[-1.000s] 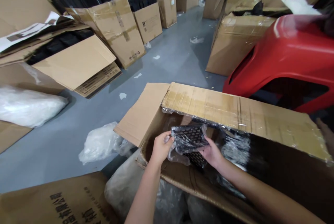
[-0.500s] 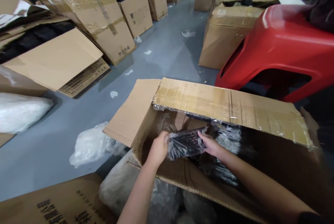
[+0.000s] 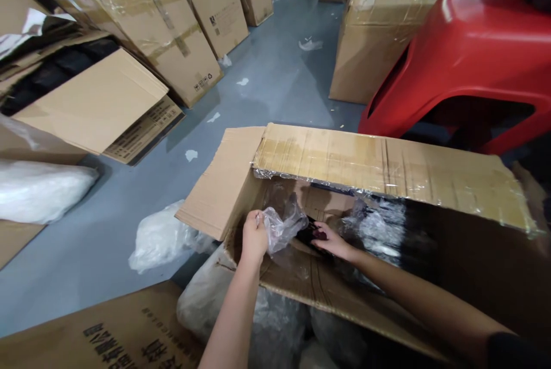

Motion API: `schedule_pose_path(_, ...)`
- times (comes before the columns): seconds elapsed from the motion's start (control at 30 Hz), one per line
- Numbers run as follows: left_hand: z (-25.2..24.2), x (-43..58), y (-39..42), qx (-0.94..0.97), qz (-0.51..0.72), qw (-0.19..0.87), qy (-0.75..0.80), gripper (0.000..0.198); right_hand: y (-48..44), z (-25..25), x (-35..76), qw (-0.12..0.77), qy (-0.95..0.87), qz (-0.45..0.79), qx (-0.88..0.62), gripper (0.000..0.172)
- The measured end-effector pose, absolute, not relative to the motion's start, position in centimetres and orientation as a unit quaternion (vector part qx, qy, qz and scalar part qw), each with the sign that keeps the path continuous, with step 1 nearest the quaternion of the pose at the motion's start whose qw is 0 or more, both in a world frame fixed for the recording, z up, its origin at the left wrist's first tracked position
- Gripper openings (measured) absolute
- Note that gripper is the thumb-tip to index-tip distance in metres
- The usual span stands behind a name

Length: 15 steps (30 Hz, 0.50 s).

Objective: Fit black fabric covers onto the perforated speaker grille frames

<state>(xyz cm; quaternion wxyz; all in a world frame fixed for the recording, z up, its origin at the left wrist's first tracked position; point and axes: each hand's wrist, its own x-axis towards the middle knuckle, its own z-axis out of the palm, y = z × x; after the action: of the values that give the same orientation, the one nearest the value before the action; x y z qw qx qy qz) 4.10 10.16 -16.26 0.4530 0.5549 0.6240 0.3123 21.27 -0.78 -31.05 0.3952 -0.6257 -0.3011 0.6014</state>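
Observation:
An open cardboard box (image 3: 379,168) lies in front of me, its flap wrapped in clear film. My left hand (image 3: 253,237) is closed on a crumpled clear plastic wrapper (image 3: 282,224) at the box's left opening. My right hand (image 3: 329,240) reaches inside the box and grips a black item (image 3: 307,232), mostly hidden behind the wrapper. More black items in shiny plastic (image 3: 379,228) fill the box to the right.
A red plastic stool (image 3: 469,47) stands behind the box at right. Cardboard boxes (image 3: 163,30) line the grey floor (image 3: 129,208) on the left and at the back. White plastic bags (image 3: 161,237) lie left of the box and beneath it.
The black grid-like item was held up in its wrapper; now it is lowered into the box and the wrapper has come away in my left hand.

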Motion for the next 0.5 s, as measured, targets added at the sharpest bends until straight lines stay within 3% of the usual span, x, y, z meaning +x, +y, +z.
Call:
schedule_pose_path(0.1, -15.8, 4.1, 10.5, 0.56, 0.359, 0.375, 0.646, 0.014, 0.4, -31.1, 20.7, 0.315, -0.458, 0.484, -0.676, 0.065)
schedule_pose_path(0.27, -14.3, 4.4, 10.4, 0.517, 0.459, 0.341, 0.637, 0.017, 3.6, -30.0, 19.6, 0.133, -0.595, 0.346, -0.713, 0.031)
schedule_pose_path(0.37, -13.4, 4.1, 10.1, 0.504, 0.475, 0.339, 0.636, 0.019, 5.0, -29.6, 17.9, 0.121, -0.626, 0.344, -0.689, 0.03)
schedule_pose_path(0.5, -12.2, 2.4, 9.5, 0.534, 0.488, 0.24, 0.647, 0.02, 6.4, -29.2, 15.3, 0.119, -0.66, 0.33, -0.665, 0.037)
